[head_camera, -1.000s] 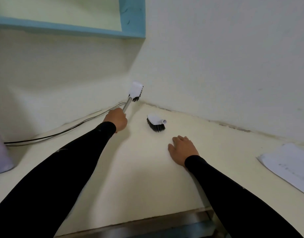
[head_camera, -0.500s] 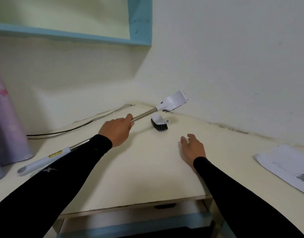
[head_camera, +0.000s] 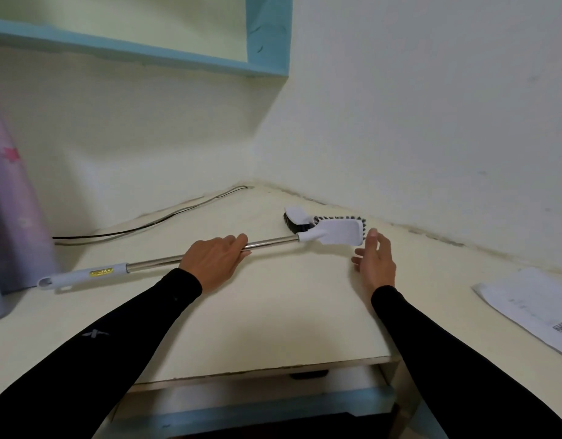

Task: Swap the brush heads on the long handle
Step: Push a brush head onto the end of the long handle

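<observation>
Polished steel makes up the middle of the long handle (head_camera: 210,253), which runs across the centre of the frame from a white plastic grip at the left to a flat, rounded-rectangle white brush head (head_camera: 338,233) at centre right, dark bristles showing along its far edge. The left hand (head_camera: 214,259) has its fingers (head_camera: 238,240) clamped over the steel shaft. The right hand (head_camera: 373,263) is just beside the fitted head's right end, fingers apart and curved, gripping nothing. Just behind the fitted head, a spare brush head (head_camera: 297,220), smaller, white-backed with short black bristles, lies on the cream counter (head_camera: 273,312). The counter's front edge crosses the lower centre, with smooth bare surface between it and the handle. A thin black cable (head_camera: 153,221) trails along the back wall toward the corner, and printed paper (head_camera: 533,307) lies at the right edge.
</observation>
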`<act>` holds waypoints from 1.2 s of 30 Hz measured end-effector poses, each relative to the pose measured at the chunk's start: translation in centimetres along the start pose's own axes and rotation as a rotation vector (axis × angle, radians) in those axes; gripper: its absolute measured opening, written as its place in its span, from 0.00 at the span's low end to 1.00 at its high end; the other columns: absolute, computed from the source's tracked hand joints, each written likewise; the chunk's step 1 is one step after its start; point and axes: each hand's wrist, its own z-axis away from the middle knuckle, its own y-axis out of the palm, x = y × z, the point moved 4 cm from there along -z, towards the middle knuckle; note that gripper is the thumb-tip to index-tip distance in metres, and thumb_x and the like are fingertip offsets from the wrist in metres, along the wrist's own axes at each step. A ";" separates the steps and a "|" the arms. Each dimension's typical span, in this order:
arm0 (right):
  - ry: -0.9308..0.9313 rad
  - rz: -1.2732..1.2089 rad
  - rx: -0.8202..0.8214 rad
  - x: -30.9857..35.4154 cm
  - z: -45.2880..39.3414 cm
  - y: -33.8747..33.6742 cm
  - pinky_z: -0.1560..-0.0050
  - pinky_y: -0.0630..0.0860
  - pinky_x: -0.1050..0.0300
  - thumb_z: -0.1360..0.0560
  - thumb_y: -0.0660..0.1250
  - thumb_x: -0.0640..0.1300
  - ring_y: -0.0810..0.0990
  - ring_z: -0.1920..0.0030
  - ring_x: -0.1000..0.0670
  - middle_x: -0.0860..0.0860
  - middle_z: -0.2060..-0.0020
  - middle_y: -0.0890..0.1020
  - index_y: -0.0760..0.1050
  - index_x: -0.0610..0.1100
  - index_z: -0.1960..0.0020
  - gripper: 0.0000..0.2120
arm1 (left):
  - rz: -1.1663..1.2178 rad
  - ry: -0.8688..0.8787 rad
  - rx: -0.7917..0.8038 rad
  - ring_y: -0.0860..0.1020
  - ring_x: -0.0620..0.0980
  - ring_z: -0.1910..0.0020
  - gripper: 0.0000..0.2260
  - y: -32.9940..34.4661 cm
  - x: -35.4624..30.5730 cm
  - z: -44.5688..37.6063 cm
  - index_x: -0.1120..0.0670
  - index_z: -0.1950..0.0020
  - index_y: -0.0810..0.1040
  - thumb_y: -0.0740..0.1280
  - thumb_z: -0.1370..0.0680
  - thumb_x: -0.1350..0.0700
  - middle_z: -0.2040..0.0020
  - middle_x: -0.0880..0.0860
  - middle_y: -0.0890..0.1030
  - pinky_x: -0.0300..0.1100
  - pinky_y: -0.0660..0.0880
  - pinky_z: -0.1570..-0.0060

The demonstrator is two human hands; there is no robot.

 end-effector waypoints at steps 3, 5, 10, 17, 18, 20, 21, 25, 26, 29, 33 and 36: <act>0.013 -0.062 0.037 0.5 0.6 0.1 0.58 0.84 0.52 0.25 0.57 0.75 0.88 0.60 0.42 0.45 0.49 0.86 0.76 0.54 0.35 0.31 | 0.035 0.004 -0.003 0.74 0.57 0.68 0.15 0.4 -0.2 0.5 0.52 0.48 0.68 0.49 0.17 0.43 0.61 0.50 0.75 0.44 0.66 0.74; 0.018 -0.095 0.057 0.9 1.0 0.4 0.66 0.84 0.53 0.25 0.59 0.74 0.88 0.62 0.39 0.42 0.53 0.86 0.77 0.54 0.41 0.28 | 0.051 0.005 -0.004 0.74 0.57 0.67 0.15 0.6 -0.5 0.7 0.52 0.48 0.68 0.49 0.17 0.43 0.61 0.50 0.75 0.45 0.67 0.74; 0.057 -0.075 0.067 1.3 1.2 0.6 0.77 0.75 0.56 0.26 0.59 0.75 0.82 0.73 0.43 0.41 0.66 0.85 0.77 0.51 0.48 0.28 | 0.064 0.021 -0.009 0.74 0.57 0.66 0.21 0.5 -0.8 0.6 0.53 0.48 0.70 0.43 0.18 0.42 0.60 0.50 0.75 0.47 0.69 0.73; 0.088 0.054 -0.010 0.5 0.0 0.4 0.65 0.75 0.55 0.29 0.56 0.74 0.79 0.71 0.46 0.49 0.73 0.81 0.76 0.50 0.52 0.28 | 0.120 0.003 0.017 0.73 0.57 0.64 0.22 1.4 -1.4 0.5 0.52 0.48 0.69 0.42 0.19 0.40 0.58 0.50 0.75 0.49 0.71 0.67; 0.090 0.049 -0.019 0.4 -0.2 0.4 0.58 0.77 0.50 0.29 0.56 0.73 0.80 0.66 0.44 0.48 0.69 0.82 0.77 0.50 0.53 0.27 | 0.129 0.000 0.020 0.73 0.57 0.64 0.21 1.4 -1.5 0.4 0.52 0.48 0.69 0.43 0.19 0.40 0.58 0.50 0.75 0.49 0.71 0.67; 0.093 0.041 -0.032 0.3 -0.5 0.5 0.49 0.79 0.43 0.29 0.56 0.72 0.81 0.59 0.41 0.45 0.59 0.84 0.77 0.50 0.53 0.27 | 0.137 0.001 0.027 0.73 0.57 0.63 0.19 1.5 -1.7 0.3 0.52 0.48 0.69 0.46 0.19 0.41 0.57 0.50 0.75 0.49 0.71 0.65; 0.097 0.045 -0.037 0.3 -0.6 0.6 0.46 0.79 0.40 0.29 0.56 0.72 0.81 0.56 0.40 0.43 0.56 0.84 0.77 0.50 0.53 0.27 | 0.141 -0.001 0.034 0.73 0.57 0.63 0.17 1.5 -1.8 0.2 0.52 0.47 0.69 0.48 0.19 0.43 0.57 0.50 0.75 0.50 0.71 0.64; 0.100 0.075 -0.062 0.5 -0.6 0.6 0.41 0.79 0.39 0.29 0.54 0.72 0.82 0.52 0.39 0.39 0.50 0.85 0.77 0.48 0.52 0.29 | 0.134 -0.008 0.043 0.73 0.58 0.60 0.11 1.3 -3.4 -0.3 0.54 0.44 0.71 0.53 0.18 0.49 0.54 0.52 0.75 0.51 0.71 0.61; 0.094 0.087 -0.063 0.6 -0.6 0.6 0.40 0.80 0.39 0.29 0.53 0.72 0.83 0.49 0.38 0.40 0.50 0.85 0.77 0.47 0.51 0.30 | 0.122 -0.002 0.039 0.73 0.58 0.59 0.11 1.2 -4.1 -0.6 0.54 0.42 0.71 0.54 0.18 0.51 0.54 0.53 0.75 0.51 0.70 0.61; 0.076 0.098 -0.070 1.0 -0.3 0.8 0.39 0.79 0.41 0.30 0.51 0.72 0.83 0.45 0.37 0.42 0.49 0.84 0.79 0.45 0.47 0.34 | 0.078 0.001 0.061 0.74 0.59 0.56 0.12 1.3 -7.0 -1.8 0.55 0.38 0.70 0.57 0.19 0.52 0.51 0.54 0.75 0.49 0.66 0.61; 0.077 0.077 -0.086 1.2 -0.1 0.3 0.46 0.72 0.49 0.31 0.50 0.70 0.81 0.44 0.38 0.41 0.48 0.84 0.79 0.43 0.45 0.36 | 0.011 -0.080 0.142 0.73 0.57 0.63 0.08 1.7 -9.1 -3.6 0.55 0.44 0.70 0.61 0.22 0.55 0.57 0.54 0.76 0.47 0.61 0.67; 0.075 0.066 -0.086 1.1 0.0 0.2 0.44 0.73 0.46 0.30 0.52 0.68 0.81 0.45 0.38 0.42 0.50 0.84 0.77 0.45 0.51 0.29 | -0.012 -0.149 0.199 0.67 0.56 0.72 0.05 2.3 -8.7 -4.2 0.56 0.48 0.69 0.61 0.24 0.59 0.65 0.53 0.77 0.44 0.54 0.74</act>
